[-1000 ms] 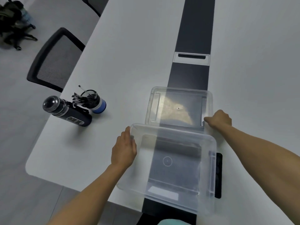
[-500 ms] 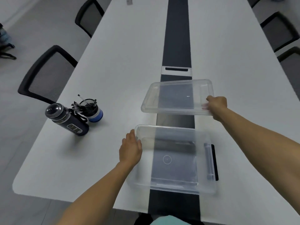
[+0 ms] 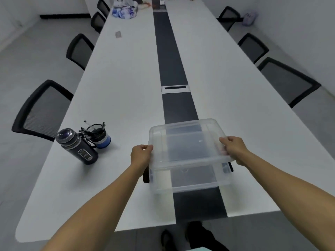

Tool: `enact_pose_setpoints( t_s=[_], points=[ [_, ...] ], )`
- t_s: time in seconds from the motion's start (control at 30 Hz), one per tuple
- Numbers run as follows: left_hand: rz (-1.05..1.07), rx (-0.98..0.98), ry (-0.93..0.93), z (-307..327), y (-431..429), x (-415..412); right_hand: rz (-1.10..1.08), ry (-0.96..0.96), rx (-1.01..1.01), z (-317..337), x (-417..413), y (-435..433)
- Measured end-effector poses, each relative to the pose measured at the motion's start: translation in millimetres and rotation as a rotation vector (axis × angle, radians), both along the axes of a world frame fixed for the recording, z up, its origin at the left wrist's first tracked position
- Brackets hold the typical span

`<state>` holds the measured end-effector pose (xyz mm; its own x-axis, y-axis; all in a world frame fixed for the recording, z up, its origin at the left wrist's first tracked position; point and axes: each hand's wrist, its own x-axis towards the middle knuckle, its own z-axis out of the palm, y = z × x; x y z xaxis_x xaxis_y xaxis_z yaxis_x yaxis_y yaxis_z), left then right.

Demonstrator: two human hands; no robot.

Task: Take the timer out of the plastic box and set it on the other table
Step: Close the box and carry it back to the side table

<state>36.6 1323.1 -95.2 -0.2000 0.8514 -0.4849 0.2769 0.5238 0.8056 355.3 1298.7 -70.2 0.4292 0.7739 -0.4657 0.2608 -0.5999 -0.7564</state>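
A clear plastic box (image 3: 192, 185) stands on the near end of the long white table (image 3: 126, 98), over its dark middle strip. Its clear lid (image 3: 186, 142) hovers just above the box, tilted, covering most of it. My left hand (image 3: 141, 154) grips the lid's left edge and my right hand (image 3: 233, 148) grips its right edge. Black latch handles show at the box's two sides. I see no timer in the box or anywhere on the table.
A dark bottle (image 3: 76, 145) and a blue-banded cup of pens (image 3: 98, 136) stand left of the box. Black mesh chairs (image 3: 41, 111) line both sides. A cable hatch (image 3: 175, 89) sits in the strip; bags lie at the far end.
My right hand has brought the lid from beyond the box back over it. My left hand left the box's side and took the lid's left edge. The camera tilted up.
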Motion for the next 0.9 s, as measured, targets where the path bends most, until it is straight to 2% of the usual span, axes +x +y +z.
enact_pose_setpoints(
  t_s=[0.2, 0.3, 0.47, 0.63, 0.9],
  points=[
    [-0.238, 0.054, 0.312, -12.7, -29.0, -0.9, 0.144, -0.3, -0.075, -19.0, 7.0, -41.4],
    [-0.33, 0.075, 0.514, -11.6, -36.8, -3.1, 0.196, -0.382, -0.105, -25.7, 6.7, -53.3],
    [-0.415, 0.061, 0.684, -17.5, -45.1, -7.9, 0.227, -0.453, -0.141, -32.6, 2.0, -61.0],
    [-0.423, 0.021, 0.684, -18.3, -38.5, -9.6, 0.252, -0.462, -0.144, -30.7, 3.0, -53.8],
    [-0.367, -0.102, 0.495, -18.5, -24.1, -12.7, 0.326, -0.411, -0.301, -26.2, 17.6, -25.7]
  ],
)
